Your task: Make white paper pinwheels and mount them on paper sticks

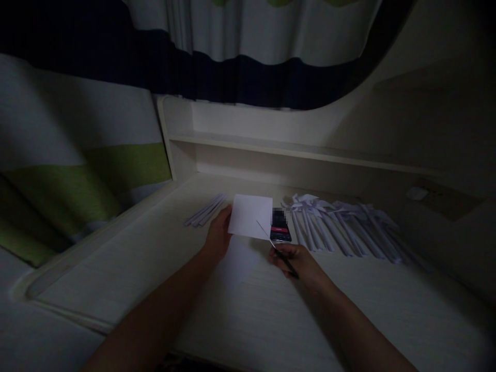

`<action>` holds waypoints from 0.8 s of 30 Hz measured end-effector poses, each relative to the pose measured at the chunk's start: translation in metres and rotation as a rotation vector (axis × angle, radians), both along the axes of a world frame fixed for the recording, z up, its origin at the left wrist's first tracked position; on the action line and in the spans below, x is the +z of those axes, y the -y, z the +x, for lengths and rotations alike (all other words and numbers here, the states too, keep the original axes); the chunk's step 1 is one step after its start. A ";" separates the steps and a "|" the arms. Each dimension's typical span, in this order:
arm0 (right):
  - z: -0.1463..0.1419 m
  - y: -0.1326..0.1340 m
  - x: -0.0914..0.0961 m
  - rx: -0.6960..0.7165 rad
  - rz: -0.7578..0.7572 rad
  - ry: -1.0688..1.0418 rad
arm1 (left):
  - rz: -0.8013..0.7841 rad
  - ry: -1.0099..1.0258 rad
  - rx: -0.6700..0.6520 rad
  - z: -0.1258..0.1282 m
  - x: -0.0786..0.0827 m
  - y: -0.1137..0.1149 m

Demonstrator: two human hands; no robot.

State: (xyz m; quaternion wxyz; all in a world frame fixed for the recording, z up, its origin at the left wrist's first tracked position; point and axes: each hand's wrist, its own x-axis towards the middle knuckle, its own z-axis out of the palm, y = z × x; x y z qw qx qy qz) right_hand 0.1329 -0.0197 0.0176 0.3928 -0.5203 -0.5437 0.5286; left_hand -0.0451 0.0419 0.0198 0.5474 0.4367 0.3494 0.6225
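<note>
My left hand [219,233] pinches the left edge of a white square sheet of paper [250,215] and holds it up over the desk. In my right hand [296,261], closed, is a pair of scissors [276,248] with dark handles. Its thin blades point up and left, their tip against the paper's lower right part. A phone [279,227] with a lit screen lies on the desk just behind the scissors.
Several folded white paper pieces [341,225] lie in a row on the right of the pale wooden desk [248,299]. A few paper strips [204,211] lie to the left. A low shelf [294,150] runs along the back, under a striped curtain [77,155].
</note>
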 end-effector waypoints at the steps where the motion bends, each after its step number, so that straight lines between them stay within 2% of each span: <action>1: 0.001 0.001 0.000 0.018 -0.003 0.004 | -0.032 0.019 -0.037 -0.003 0.001 -0.003; 5: 0.003 0.001 -0.004 0.085 -0.007 0.038 | -0.170 0.039 -0.222 -0.009 0.001 -0.008; 8: 0.006 -0.002 -0.011 0.122 -0.015 0.069 | -0.127 -0.038 -0.272 -0.010 -0.003 -0.007; 10: 0.009 -0.005 -0.014 0.143 -0.034 0.079 | -0.082 -0.075 -0.237 -0.010 -0.007 -0.008; 13: 0.014 -0.009 -0.018 0.165 -0.062 0.121 | -0.064 -0.116 -0.058 -0.013 -0.014 -0.014; 17: 0.021 -0.018 -0.027 0.106 0.010 0.459 | -0.092 -0.085 0.204 -0.018 -0.019 -0.025; 20: 0.023 -0.022 -0.034 0.045 0.065 0.671 | -0.112 -0.028 0.232 -0.018 -0.019 -0.027; 24: 0.021 -0.020 -0.036 0.050 0.116 0.856 | -0.115 0.002 0.191 -0.012 -0.018 -0.022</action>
